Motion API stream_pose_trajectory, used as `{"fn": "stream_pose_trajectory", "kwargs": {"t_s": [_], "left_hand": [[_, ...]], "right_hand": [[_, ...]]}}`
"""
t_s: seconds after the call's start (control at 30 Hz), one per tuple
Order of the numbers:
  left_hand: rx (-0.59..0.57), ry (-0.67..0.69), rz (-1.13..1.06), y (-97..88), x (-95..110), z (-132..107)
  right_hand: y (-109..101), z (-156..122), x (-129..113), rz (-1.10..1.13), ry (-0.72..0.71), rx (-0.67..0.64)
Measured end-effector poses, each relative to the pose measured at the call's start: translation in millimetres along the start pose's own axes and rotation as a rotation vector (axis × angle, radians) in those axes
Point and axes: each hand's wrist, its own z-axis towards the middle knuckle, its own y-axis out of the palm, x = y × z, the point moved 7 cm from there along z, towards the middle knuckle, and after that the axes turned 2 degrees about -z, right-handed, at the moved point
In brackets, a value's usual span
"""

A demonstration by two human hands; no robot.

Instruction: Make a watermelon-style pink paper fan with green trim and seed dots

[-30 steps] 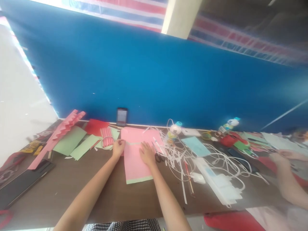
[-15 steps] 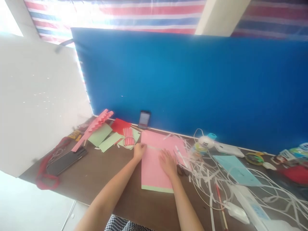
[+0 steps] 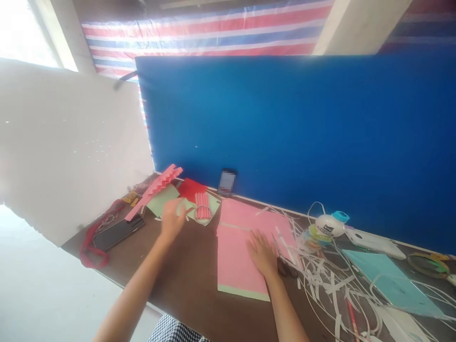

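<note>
blue board (image 3: 295,137) standing along the far edge of the brown table (image 3: 185,285), white panel (image 3: 67,152) closing off the left side. striped sheet (image 3: 199,33) hanging above the board.

on the table, pink paper (image 3: 238,247) lying flat in the middle, a green strip showing along its near edge. right hand (image 3: 262,254) pressed flat on the right part of that paper, fingers spread, palm down, gripping nothing. left hand (image 3: 171,219) well apart from the right, off the pink paper, hovering blurred over the green sheets (image 3: 167,202) to the left; fingers loosely curled, cannot tell whether anything is pinched between them.

just beyond the left hand, a bundle of pink rolls (image 3: 202,206) lying on green paper, a red sheet (image 3: 191,189) behind it, and a long pleated pink strip (image 3: 154,191) slanting toward the white panel. black phone (image 3: 118,232) lying near the left table edge beside a red cord (image 3: 91,247). another phone (image 3: 227,182) propped upright against the board.

right of the pink paper, a tangle of white paper strips (image 3: 327,285), a glue bottle (image 3: 326,228) on its side, a light blue sheet (image 3: 392,282).
</note>
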Motion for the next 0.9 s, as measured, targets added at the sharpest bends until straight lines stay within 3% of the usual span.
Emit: {"fn": "stream_pose_trajectory", "kwargs": {"t_s": [0.07,0.13,0.2,0.3,0.43,0.57,0.7,0.8,0.83,0.9], "left_hand": [[0.119,-0.048,0.348,-47.5,-39,10],[0.141,-0.204,0.612,-79.9,-83,16],[0.001,-0.329,0.734,-90.5,-122,18],[-0.208,-0.382,0.681,-88.1,-154,17],[-0.196,-0.347,0.500,-86.6,-154,22],[-0.232,-0.167,0.489,-66.8,-120,24],[-0.329,-0.141,0.508,-47.6,-100,20],[-0.098,-0.185,0.493,-72.1,-105,34],[0.016,-0.243,0.477,-86.5,-112,40],[0.101,-0.445,0.400,-106.1,-139,52]], "right_hand": [[0,0,0,-0.002,-0.001,0.000],[-1,1,0,-0.001,-0.006,-0.001],[-2,2,0,0.004,-0.007,-0.003],[-4,2,0,0.010,-0.014,0.006],[-7,2,-2,0.014,-0.039,0.036],[-7,1,-2,0.023,-0.031,0.023],[-7,2,-1,0.033,-0.020,0.016],[-8,1,-1,0.038,-0.015,0.007],[-9,1,-1,0.041,-0.014,0.008],[-10,0,-1,0.049,-0.011,0.015]]}}
